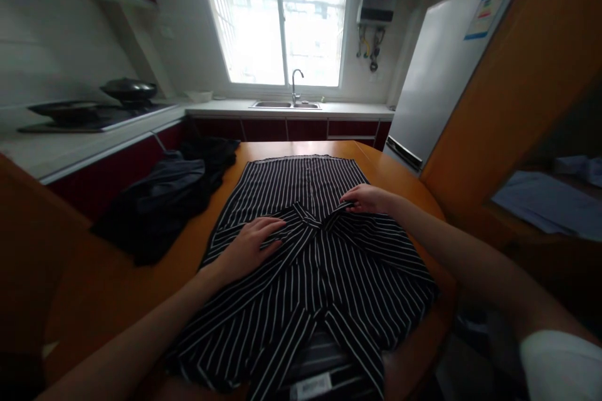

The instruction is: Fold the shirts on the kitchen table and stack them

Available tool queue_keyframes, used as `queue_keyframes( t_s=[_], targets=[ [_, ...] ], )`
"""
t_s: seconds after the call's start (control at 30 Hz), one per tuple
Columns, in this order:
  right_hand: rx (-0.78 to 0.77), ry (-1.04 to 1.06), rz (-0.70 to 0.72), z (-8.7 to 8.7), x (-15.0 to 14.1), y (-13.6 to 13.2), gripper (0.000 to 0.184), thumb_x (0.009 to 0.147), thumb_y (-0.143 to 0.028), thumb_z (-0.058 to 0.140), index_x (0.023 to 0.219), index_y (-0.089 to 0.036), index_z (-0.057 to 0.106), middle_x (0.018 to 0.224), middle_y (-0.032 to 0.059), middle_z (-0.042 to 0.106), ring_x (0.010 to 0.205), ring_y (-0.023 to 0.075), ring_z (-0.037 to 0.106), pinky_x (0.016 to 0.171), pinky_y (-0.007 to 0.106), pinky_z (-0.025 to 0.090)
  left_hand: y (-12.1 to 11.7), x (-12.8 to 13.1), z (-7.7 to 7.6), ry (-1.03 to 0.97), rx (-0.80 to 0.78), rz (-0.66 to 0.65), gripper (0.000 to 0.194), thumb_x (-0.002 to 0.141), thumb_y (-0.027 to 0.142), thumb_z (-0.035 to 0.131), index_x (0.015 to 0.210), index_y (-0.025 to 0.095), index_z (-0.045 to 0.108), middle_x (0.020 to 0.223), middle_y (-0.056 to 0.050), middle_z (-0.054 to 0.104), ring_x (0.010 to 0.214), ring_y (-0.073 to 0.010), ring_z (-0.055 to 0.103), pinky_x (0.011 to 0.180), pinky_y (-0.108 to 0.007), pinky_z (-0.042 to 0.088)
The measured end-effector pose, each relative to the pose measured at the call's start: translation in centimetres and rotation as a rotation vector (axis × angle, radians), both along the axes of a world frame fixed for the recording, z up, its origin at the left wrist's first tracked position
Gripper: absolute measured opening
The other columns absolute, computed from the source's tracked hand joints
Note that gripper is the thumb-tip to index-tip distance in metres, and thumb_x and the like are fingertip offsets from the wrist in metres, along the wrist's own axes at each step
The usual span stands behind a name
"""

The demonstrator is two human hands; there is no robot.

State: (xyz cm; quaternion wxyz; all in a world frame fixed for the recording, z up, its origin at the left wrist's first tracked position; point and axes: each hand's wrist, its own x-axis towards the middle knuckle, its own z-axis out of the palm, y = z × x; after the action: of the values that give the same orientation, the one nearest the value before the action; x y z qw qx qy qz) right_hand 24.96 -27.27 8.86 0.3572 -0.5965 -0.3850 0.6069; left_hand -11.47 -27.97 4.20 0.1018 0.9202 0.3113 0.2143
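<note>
A black shirt with white stripes (282, 185) lies spread on the wooden table (390, 169), its collar and a white label (311, 386) at the near edge. Both sleeves are folded inward across the body and meet near the middle. My left hand (254, 244) rests flat on the left sleeve, fingers stretched out. With my right hand (367, 198) I pinch the end of the other sleeve, a little right of the middle.
Dark clothes (164, 194) lie heaped at the table's left side. Beyond are a sink (273, 104) with a faucet (295, 84), a stove (98, 116) with pans, and a fridge (442, 69) on the right. Papers (548, 200) lie at far right.
</note>
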Motion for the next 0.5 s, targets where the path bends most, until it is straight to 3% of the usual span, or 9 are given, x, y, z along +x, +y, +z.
queue_keyframes(
  t_s=[0.17,0.33,0.43,0.5],
  targets=[
    [-0.003,0.068,-0.008,0.3,0.0,0.8,0.013,0.087,-0.005,0.067,0.08,-0.015,0.065,0.072,0.0032,0.069,0.056,0.0091,0.065,0.057,0.017,0.059,-0.6,4.7,2.2,-0.116,-0.243,0.009,0.054,0.09,0.044,0.065,0.138,0.021,0.057,0.134,-0.009,0.064,0.121,-0.0254,0.062,0.104,-0.04,0.049],
    [0.006,0.074,-0.003,0.9,0.4,1.1,0.007,0.092,-0.011,0.064,0.086,-0.014,0.067,0.065,0.002,0.067,0.051,0.0085,0.061,0.05,0.015,0.056,1.3,12.9,2.0,-0.16,-0.442,0.043,0.076,0.081,0.043,0.077,0.145,0.014,0.048,0.116,-0.012,0.071,0.101,-0.0263,0.069,0.09,-0.037,0.055],
    [0.06,0.127,-0.01,0.7,0.5,0.6,0.006,0.093,-0.013,0.063,0.089,-0.013,0.067,0.068,0.0033,0.069,0.054,0.0089,0.063,0.054,0.016,0.056,2.8,16.6,1.3,-0.242,-0.493,0.043,0.063,0.08,0.027,0.076,0.138,0.013,0.055,0.111,-0.01,0.072,0.1,-0.025,0.069,0.091,-0.036,0.054],
    [0.11,0.16,-0.004,0.5,0.7,0.2,0.007,0.096,-0.018,0.06,0.094,-0.014,0.065,0.073,0.006,0.071,0.059,0.011,0.066,0.058,0.018,0.058,3.4,17.6,1.0,-0.34,-0.499,0.036,0.05,0.081,0.016,0.071,0.13,0.013,0.061,0.115,-0.01,0.071,0.105,-0.0242,0.068,0.096,-0.035,0.052]
  ],
)
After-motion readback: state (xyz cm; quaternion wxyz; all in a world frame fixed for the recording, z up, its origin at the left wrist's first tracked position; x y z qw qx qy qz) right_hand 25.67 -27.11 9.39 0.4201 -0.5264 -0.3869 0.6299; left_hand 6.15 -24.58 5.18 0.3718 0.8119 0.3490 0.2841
